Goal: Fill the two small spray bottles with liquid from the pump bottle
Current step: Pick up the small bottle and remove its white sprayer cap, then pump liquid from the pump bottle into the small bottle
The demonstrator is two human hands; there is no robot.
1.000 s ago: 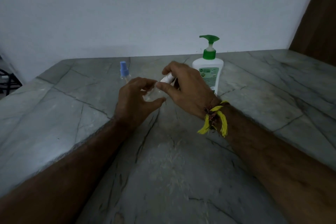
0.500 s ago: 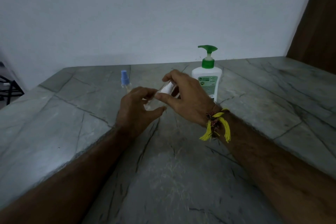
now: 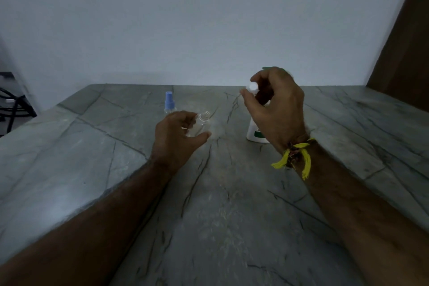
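Observation:
My left hand (image 3: 176, 134) grips a small clear spray bottle (image 3: 201, 122) just above the stone table, its threaded neck bare and tilted to the right. My right hand (image 3: 274, 104) is raised to the right of it and pinches the white spray cap (image 3: 251, 87) between thumb and fingers. Behind that hand stands the white pump bottle (image 3: 254, 133), only its lower body showing. A second small spray bottle with a blue cap (image 3: 169, 102) stands upright farther back, left of my left hand.
The grey stone table (image 3: 220, 204) reaches to a white wall at the back. Its left edge runs diagonally past my left forearm. A brown wooden panel (image 3: 408, 49) stands at the far right, and dark cables (image 3: 9, 104) lie beyond the table's left edge.
My right hand has lifted the white cap off the clear bottle and moved up and to the right. The left hand keeps the bottle, its neck now uncovered.

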